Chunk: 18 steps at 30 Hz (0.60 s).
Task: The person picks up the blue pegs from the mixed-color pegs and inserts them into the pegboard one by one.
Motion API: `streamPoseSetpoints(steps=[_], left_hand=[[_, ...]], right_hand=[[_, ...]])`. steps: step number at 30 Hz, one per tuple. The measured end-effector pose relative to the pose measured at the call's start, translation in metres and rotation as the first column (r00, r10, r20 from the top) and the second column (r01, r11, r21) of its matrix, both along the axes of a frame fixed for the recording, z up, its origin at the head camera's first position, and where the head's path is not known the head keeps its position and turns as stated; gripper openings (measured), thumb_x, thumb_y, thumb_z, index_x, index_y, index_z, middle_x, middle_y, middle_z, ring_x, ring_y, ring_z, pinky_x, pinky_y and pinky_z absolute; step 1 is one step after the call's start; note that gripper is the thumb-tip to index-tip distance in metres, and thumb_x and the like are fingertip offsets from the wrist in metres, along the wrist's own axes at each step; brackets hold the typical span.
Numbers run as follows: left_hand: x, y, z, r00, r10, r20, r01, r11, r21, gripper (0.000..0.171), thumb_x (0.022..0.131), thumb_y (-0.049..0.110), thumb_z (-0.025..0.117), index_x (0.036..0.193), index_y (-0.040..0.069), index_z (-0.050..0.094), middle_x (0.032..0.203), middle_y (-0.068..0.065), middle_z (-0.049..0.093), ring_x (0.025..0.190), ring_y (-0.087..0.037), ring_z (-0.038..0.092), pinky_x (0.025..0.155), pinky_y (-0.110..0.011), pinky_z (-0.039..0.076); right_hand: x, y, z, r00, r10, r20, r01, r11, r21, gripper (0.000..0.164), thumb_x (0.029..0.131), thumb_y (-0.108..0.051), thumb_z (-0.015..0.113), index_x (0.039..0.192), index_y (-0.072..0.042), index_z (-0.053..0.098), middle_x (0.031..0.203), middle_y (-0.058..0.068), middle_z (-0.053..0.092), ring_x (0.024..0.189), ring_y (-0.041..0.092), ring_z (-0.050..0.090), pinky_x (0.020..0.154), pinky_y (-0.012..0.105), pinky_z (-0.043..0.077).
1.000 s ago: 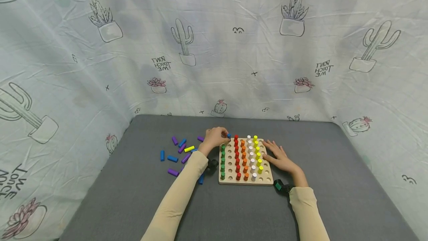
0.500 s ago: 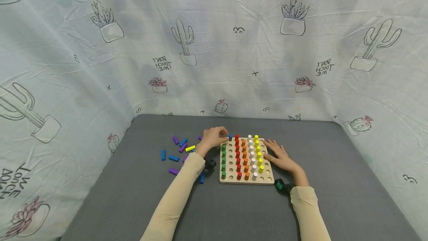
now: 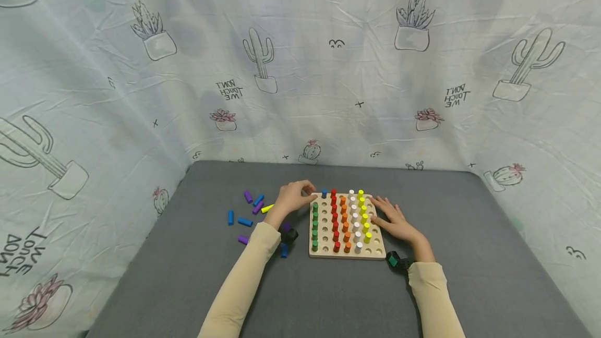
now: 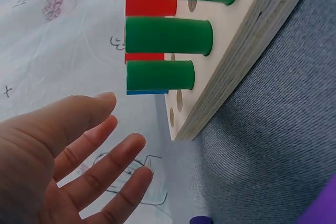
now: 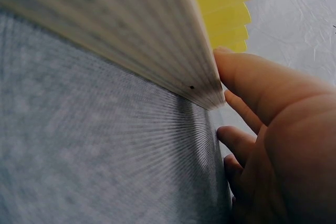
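Note:
A wooden pegboard (image 3: pixel 347 256) lies on the grey table, with columns of green, red, orange, white and yellow pegs upright in its holes. One blue peg (image 3: pixel 324 193) stands at the far end of the column between the green pegs (image 3: pixel 315 226) and the red pegs (image 3: pixel 335 226). My left hand (image 3: pixel 292 198) hovers by the far left corner of the board, fingers loosely bent and apart; in the left wrist view nothing lies between thumb and fingers. At the right edge, my right hand (image 3: pixel 393 222) rests with spread fingers, its thumb touching the board's top beside the yellow pegs (image 5: pixel 226 19).
Left of the board lie several loose pegs, among them a blue peg (image 3: pixel 245 221), a purple peg (image 3: pixel 248 196) and a yellow peg (image 3: pixel 267 208). My left forearm hides some of them. A patterned cloth (image 3: pixel 300 67) hangs behind the table.
My left hand has let go of the blue peg, which now stands in the board's far hole. The hand has drawn back to the left. My right hand has stayed at the board's edge.

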State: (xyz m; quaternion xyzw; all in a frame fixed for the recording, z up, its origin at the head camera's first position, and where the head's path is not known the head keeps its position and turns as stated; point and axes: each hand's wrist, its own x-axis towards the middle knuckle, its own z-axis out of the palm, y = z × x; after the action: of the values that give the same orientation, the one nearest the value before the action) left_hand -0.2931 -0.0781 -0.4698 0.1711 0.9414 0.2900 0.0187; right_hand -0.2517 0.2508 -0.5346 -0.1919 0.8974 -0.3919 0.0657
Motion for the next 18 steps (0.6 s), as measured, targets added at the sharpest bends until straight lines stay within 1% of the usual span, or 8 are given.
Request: streamPoseSetpoints(steps=[6,10,14,18], left_hand=[[0.011,-0.006,-0.002,1.0,-0.005,-0.021,0.005,1.0,0.026,0.021,0.088,0.03,0.064,0.104,0.016,0.066,0.094,0.004,0.067,0.08,-0.014,0.059,0.091,-0.049,0.038],[0.018,-0.011,-0.003,0.999,-0.003,-0.04,0.004,0.999,0.044,0.021,0.087,0.027,0.066,0.103,0.014,0.067,0.093,0.003,0.067,0.079,-0.014,0.058,0.086,-0.045,0.04],[0.024,-0.016,-0.004,0.998,0.012,-0.061,-0.01,0.999,0.045,0.018,0.086,0.027,0.066,0.101,0.016,0.067,0.094,0.003,0.067,0.081,-0.015,0.057,0.083,-0.042,0.041],[0.029,-0.02,-0.004,0.996,0.016,-0.086,-0.012,0.999,0.046,0.015,0.086,0.026,0.066,0.099,0.018,0.067,0.094,0.003,0.067,0.083,-0.019,0.06,0.08,-0.041,0.043]], right_hand=[[0.0,0.0,-0.001,1.0,0.0,0.0,0.0,1.0,0.002,0.063,0.095,-0.032,0.051,0.147,-0.009,0.024,0.152,0.024,0.013,0.14,0.043,-0.002,0.107,0.062,-0.008],[0.001,0.0,0.0,1.0,0.001,0.004,-0.001,1.0,-0.003,0.063,0.095,-0.032,0.051,0.147,-0.009,0.024,0.152,0.024,0.013,0.14,0.042,-0.002,0.107,0.062,-0.008],[0.002,0.0,0.001,1.0,0.001,0.006,-0.001,1.0,-0.001,0.063,0.095,-0.032,0.051,0.147,-0.008,0.024,0.152,0.024,0.013,0.14,0.042,-0.003,0.107,0.062,-0.008],[0.001,0.0,0.001,1.0,-0.004,0.007,0.004,1.0,0.003,0.063,0.095,-0.032,0.051,0.147,-0.009,0.024,0.152,0.024,0.013,0.14,0.042,-0.003,0.107,0.061,-0.008]])
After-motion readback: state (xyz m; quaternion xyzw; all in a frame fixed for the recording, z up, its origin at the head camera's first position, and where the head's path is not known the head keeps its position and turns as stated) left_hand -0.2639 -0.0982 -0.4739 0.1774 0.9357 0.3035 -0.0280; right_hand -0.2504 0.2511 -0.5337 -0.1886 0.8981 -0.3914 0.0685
